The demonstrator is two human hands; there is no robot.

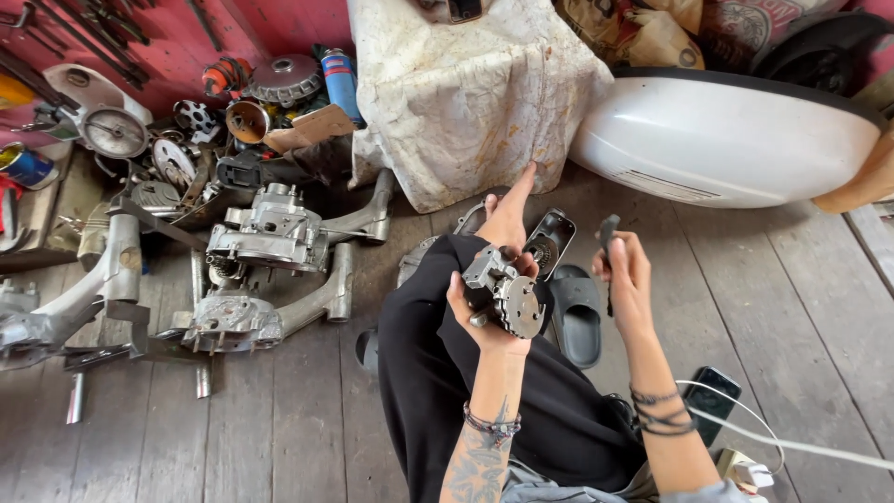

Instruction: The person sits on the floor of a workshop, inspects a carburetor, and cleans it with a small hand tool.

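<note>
My left hand (477, 317) grips a small grey metal engine part with a round toothed disc (507, 293), held up over my black-trousered knee (438, 317). My right hand (626, 275) is raised to the right of it and pinches a thin dark tool (608, 233) that points upward. The two hands are apart, roughly a hand's width between them. A bare foot (507, 210) stretches out just beyond the part.
Two engine casings (270, 228) and a swing arm (321, 298) lie on the plank floor at left, among loose parts and cans (340, 84). A cloth-covered block (466, 93), a white scooter panel (726, 140), a grey slipper (577, 317), and a phone with a white cable (712, 396) lie around.
</note>
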